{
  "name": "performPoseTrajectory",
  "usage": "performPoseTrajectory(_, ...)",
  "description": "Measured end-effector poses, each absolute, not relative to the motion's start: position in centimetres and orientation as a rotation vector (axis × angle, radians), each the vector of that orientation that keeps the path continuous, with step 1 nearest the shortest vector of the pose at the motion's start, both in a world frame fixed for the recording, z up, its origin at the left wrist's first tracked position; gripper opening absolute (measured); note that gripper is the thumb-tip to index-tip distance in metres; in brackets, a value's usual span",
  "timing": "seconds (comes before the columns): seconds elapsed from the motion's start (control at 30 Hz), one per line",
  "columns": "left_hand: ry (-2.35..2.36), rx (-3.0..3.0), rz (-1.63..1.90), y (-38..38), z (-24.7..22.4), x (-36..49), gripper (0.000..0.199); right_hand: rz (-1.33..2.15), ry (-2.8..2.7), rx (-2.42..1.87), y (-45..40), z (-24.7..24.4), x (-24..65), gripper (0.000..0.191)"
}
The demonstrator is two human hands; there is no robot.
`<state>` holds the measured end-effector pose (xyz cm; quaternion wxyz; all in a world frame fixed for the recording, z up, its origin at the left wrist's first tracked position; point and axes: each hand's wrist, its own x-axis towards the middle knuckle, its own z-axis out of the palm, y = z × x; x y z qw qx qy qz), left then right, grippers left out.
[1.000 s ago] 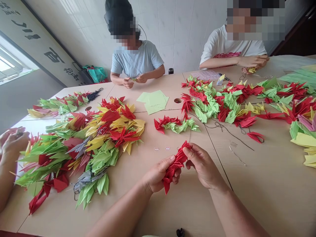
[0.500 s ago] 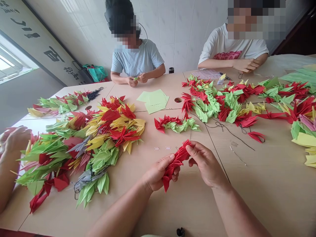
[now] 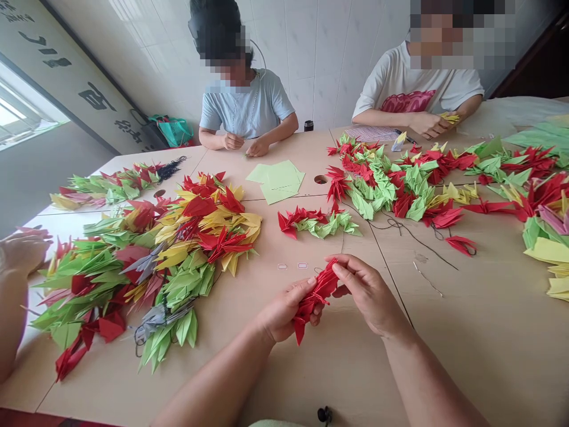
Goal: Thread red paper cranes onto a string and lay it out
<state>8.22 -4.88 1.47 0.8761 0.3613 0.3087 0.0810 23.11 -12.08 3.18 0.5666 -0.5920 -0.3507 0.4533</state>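
A stack of red folded paper cranes [image 3: 316,296] slants between my two hands above the table's near middle. My left hand [image 3: 288,308] wraps round its lower part, thumb on top. Thumb and fingers of my right hand [image 3: 362,290] pinch the upper end; some fingertips are hidden behind the paper. Just beyond lies a short string of red and green cranes [image 3: 320,223], with a thin dark thread running down from it towards my hands. A needle [image 3: 429,280] rests on the table to the right of my right hand.
Heaped strings of coloured cranes [image 3: 146,255] cover the left side, more crane strings [image 3: 391,178] the right. Green paper sheets [image 3: 279,181] lie ahead. Two people sit opposite; one person's arm [image 3: 15,279] reaches in from the left. The table has a round hole [image 3: 320,179].
My right hand has shifted slightly left and down on the red cranes. Across the table, one person's hands have moved apart, and the other now holds something yellow. The left-hand neighbour's arm has drawn back left.
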Motion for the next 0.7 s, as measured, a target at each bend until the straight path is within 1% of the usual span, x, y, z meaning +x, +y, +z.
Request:
performPoseTrajectory(0.17,0.653,0.95,0.211,-4.6,2.0,8.0,0.041,1.198,-0.913,-1.316,-12.4,3.7,23.4,0.037)
performPoseTrajectory(0.27,0.668,1.247,0.212,-4.5,2.6,7.7,0.04,1.267,-0.968,-1.272,-13.0,3.8,23.8,0.034)
performPoseTrajectory(0.43,0.671,1.801,0.212,-4.8,3.1,7.9,0.037,1.275,-1.011,-1.315,-14.5,2.4,24.5,0.025)
performPoseTrajectory(0.6,0.573,2.315,0.22,-4.8,1.8,8.0,0.036,1.168,-0.991,-1.379,-15.6,0.6,24.4,0.021)
performPoseTrajectory(0.7,0.593,2.501,0.239,-4.6,0.9,7.8,0.038,0.969,-1.163,-1.553,-15.7,0.0,24.1,0.018)
